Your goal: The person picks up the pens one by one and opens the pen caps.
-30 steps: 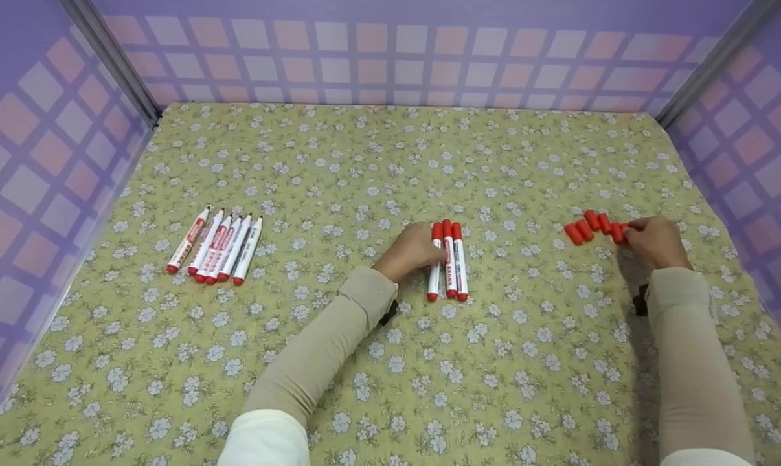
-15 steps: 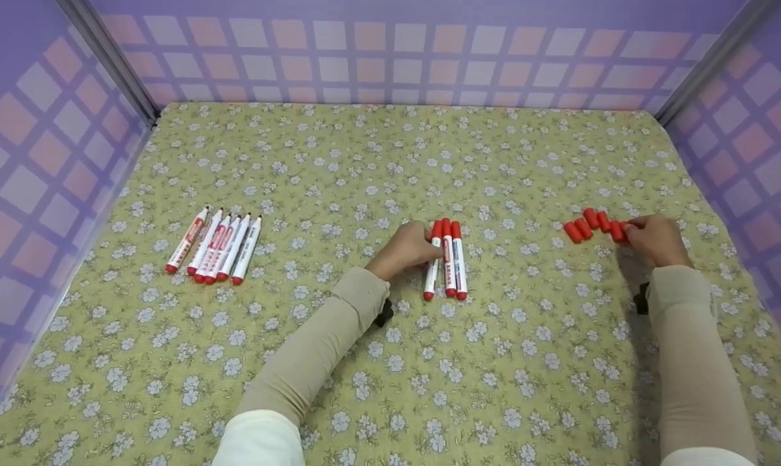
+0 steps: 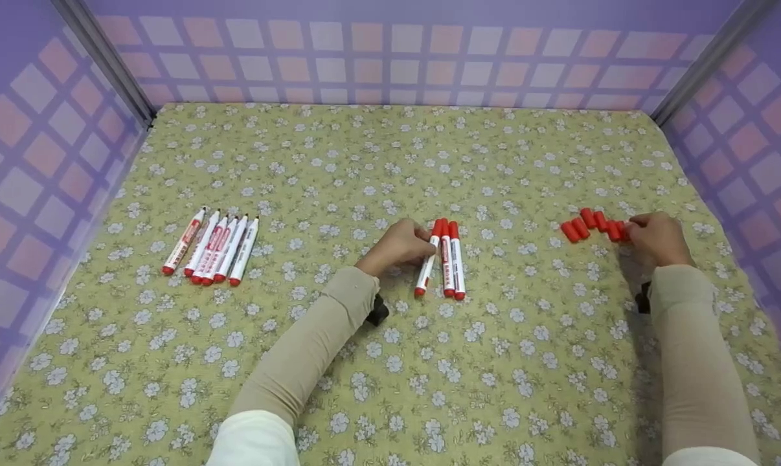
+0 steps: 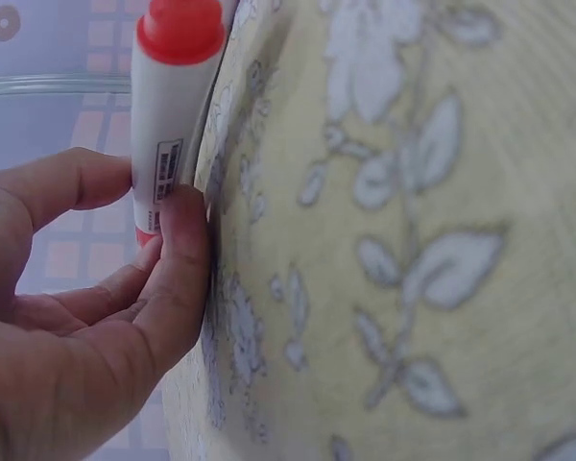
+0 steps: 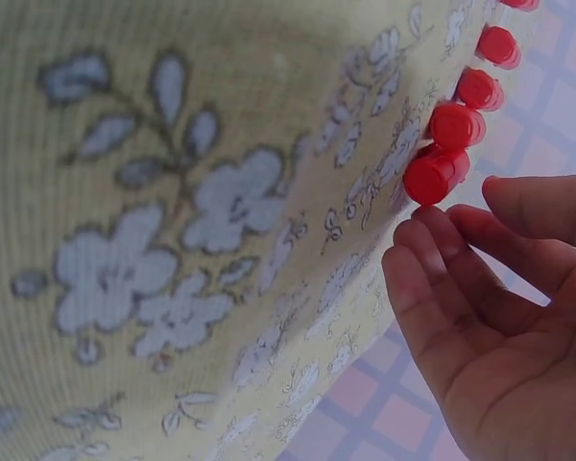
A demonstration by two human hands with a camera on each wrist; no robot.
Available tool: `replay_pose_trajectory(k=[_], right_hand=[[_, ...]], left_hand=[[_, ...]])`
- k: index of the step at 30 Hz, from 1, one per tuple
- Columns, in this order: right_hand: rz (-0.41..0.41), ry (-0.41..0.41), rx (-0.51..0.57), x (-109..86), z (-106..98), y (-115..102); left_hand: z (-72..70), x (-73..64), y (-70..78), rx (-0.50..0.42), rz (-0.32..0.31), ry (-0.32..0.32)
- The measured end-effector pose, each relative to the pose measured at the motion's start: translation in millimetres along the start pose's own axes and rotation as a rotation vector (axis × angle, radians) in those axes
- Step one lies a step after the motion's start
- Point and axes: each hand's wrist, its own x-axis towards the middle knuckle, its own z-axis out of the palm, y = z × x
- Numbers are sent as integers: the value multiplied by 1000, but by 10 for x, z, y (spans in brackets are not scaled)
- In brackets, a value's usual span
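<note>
My left hand pinches a white marker with a red cap, its thumb and fingers on either side of the barrel in the left wrist view. This marker slants, its lower end apart from two other capped markers just to its right. On the right, my right hand is beside several loose red marker caps. In the right wrist view its fingers are relaxed, the thumb stands apart from them, and the fingertips are close to the nearest cap; whether they touch it I cannot tell.
Several uncapped white markers lie side by side at the left, tips pointing away from me. A flowered cloth covers the table. Purple checked panels stand at the back and on both sides.
My left hand has drawn slightly left, pulling the lower end of the leftmost capped marker away from the other two. The right hand stays by the caps almost unmoved.
</note>
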Motion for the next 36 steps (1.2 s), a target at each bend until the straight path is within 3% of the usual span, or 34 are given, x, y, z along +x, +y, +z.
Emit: replay_pose_trajectory(k=[9,14,17,23,30,36], right_hand=[[-2,7,-2,-4,-8,-40],[-21,16,-10,10,4,-71],[-19,12,-8,14,9,-103],[-52,19,-14,37,11,-198],[-120,41,-48,31,27,-376],[-163,1,-13,-23,41,-595]], left_hand=[[-100,-32,27,33,22,-25],[-151,-77,19,-43,3,-54],[-180,-98,9,-71,21,-69],[-260,-158,15,-38,67,-93],[-333,-194,35,136,152,-121],[-370,-189,55,250,207,-127]])
